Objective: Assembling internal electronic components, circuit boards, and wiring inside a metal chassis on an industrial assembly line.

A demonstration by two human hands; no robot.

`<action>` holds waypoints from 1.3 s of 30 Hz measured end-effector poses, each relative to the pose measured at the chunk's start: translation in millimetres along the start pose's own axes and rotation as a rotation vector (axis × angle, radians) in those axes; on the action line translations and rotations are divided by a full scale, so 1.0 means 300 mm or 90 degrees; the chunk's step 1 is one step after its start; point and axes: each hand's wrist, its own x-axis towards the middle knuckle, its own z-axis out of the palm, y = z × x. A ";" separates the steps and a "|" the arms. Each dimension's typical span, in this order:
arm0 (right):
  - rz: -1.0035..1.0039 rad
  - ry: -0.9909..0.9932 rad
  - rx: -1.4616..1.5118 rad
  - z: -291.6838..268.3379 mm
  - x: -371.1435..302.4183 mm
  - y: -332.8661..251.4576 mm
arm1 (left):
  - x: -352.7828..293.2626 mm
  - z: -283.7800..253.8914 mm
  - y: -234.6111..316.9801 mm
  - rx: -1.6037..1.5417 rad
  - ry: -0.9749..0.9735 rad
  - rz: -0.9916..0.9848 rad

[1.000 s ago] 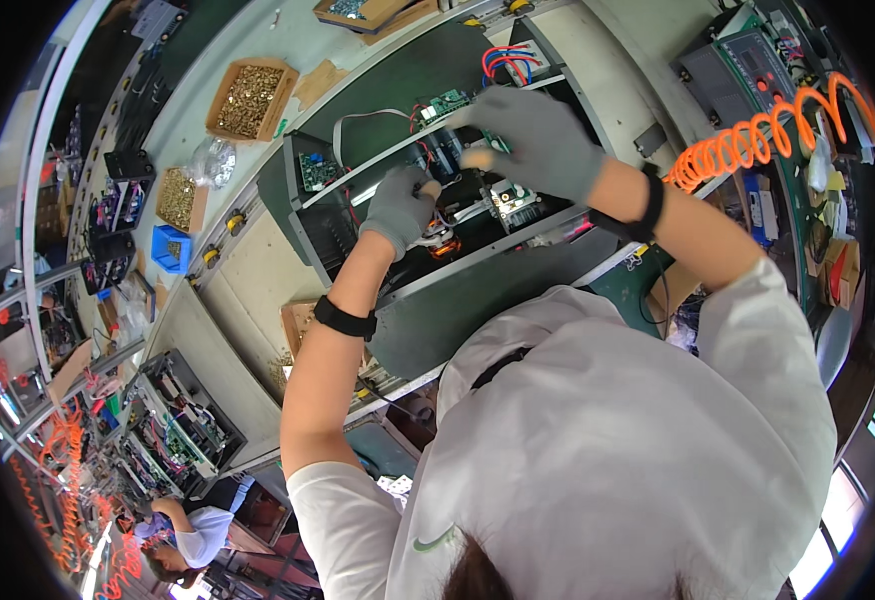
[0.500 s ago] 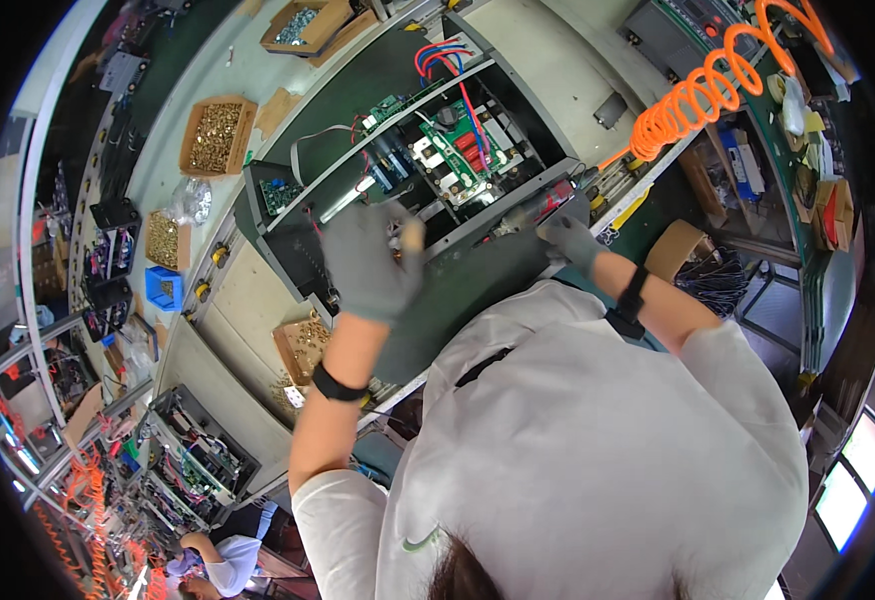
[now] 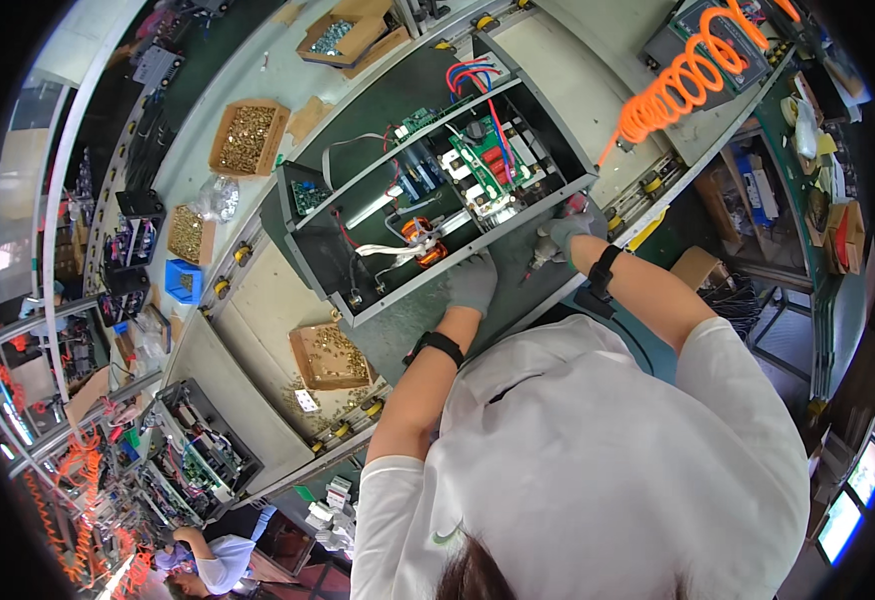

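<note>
A dark open metal chassis (image 3: 428, 262) lies at an angle on the green work surface. Inside are a green circuit board (image 3: 483, 160), an orange-wound coil (image 3: 424, 243), white cable ends and red and blue wires. My left hand (image 3: 473, 283), in a grey glove, rests against the chassis's near wall with its fingers stretched toward the rim; their tips are partly hidden. At the chassis's near right corner, my gloved right hand (image 3: 563, 232) is closed around a power screwdriver (image 3: 575, 204) with a red end. Its bit points down toward the work surface.
An orange coiled air hose (image 3: 673, 95) hangs at the upper right. Cardboard boxes of brass-coloured screws (image 3: 248, 138) and a blue bin (image 3: 184, 282) stand along the left. Another small parts box (image 3: 330, 357) lies near my left forearm. A person (image 3: 223, 565) works at the lower left.
My left hand has come down from over the chassis's left end to its near wall, uncovering the orange coil. My right hand remains by the screwdriver. The whole view has shifted slightly.
</note>
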 end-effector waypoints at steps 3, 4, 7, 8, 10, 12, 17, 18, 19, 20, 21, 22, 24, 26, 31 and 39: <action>-0.022 -0.055 -0.040 -0.043 -0.044 -0.004 | 0.010 0.041 0.007 0.042 0.102 -0.005; -0.034 -0.064 -0.052 -0.050 -0.071 -0.012 | 0.013 0.046 0.008 0.059 0.126 -0.017; -0.066 -0.118 -0.118 -0.057 -0.114 -0.026 | 0.011 0.071 0.005 0.045 0.097 -0.042; -0.068 -0.111 -0.110 -0.045 -0.047 0.007 | 0.022 0.064 0.009 0.048 0.092 -0.045; -0.164 0.031 -0.171 0.026 0.132 0.066 | 0.013 0.111 -0.009 -0.044 0.058 -0.094; -0.043 0.084 -0.005 0.039 0.189 0.076 | 0.020 0.022 0.001 -0.125 0.100 -0.064; -0.141 0.174 -0.200 0.081 0.250 0.111 | -0.053 -0.078 -0.055 -0.413 -0.274 -0.172; -0.112 0.091 -0.134 0.027 0.042 0.030 | -0.101 0.012 -0.088 -0.442 -0.249 -0.131; -0.076 0.019 -0.055 -0.075 -0.184 -0.033 | -0.130 0.034 -0.090 -0.669 -0.309 -0.255; -0.087 0.042 -0.030 -0.117 -0.122 0.003 | -0.143 0.032 -0.084 -0.889 -0.376 -0.365; -0.168 -0.064 0.015 -0.146 0.008 0.062 | -0.161 0.038 -0.112 -1.226 -0.493 -0.397; -0.252 -0.179 0.044 -0.167 0.085 0.087 | -0.185 0.035 -0.141 -1.567 -0.614 -0.427; -0.210 -0.232 0.135 -0.255 -0.022 0.058 | -0.223 -0.095 -0.138 -1.791 -0.553 -0.269; -0.164 -0.297 0.220 -0.334 -0.138 0.029 | -0.232 -0.220 -0.144 -1.703 -0.480 -0.258; -0.383 -0.512 0.336 -0.437 -0.303 -0.036 | -0.205 -0.463 -0.137 -1.570 -0.325 -0.181; -0.622 -0.571 0.445 -0.452 -0.664 -0.194 | -0.085 -0.556 -0.061 -1.565 -0.132 -0.070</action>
